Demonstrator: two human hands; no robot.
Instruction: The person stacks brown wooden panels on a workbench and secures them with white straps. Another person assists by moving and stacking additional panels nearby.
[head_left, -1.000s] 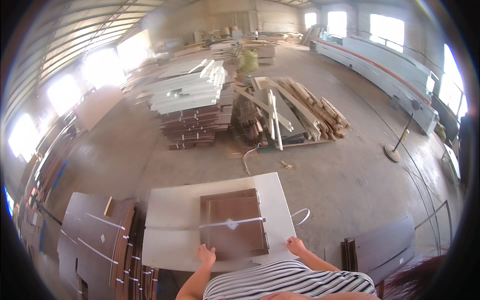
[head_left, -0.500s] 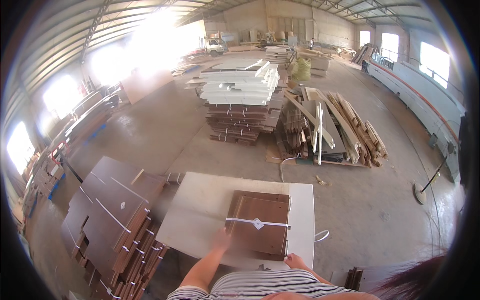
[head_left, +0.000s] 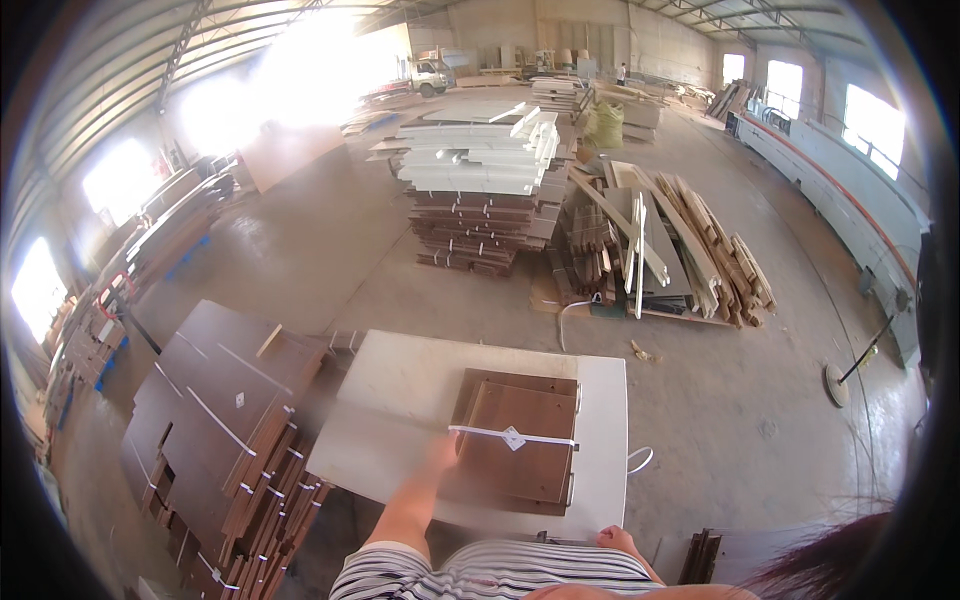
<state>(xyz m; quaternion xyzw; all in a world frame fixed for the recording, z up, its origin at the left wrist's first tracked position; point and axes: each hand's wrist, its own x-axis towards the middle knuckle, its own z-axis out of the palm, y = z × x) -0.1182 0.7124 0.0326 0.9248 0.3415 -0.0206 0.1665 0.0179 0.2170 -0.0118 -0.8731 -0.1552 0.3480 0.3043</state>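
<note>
A bundle of brown wooden panels lies on a pale board-topped table in front of me. A white strap runs across the bundle, with a small white diamond-patterned label on it. My left hand is at the bundle's left edge, by the strap's end; motion smears its fingers, so their grip cannot be made out. By the tabletop's near right corner, apart from the bundle, my right hand is closed with its fingers curled. Whatever it may hold is hidden.
Strapped brown panels are piled close on my left. Ahead stands a tall stack of white and brown boards, with loose timber offcuts beside it. A white strap loop sticks out past the table's right edge.
My right hand has left the bundle's near right corner and moved right and nearer to me. My left hand has shifted slightly away from me along the left edge.
</note>
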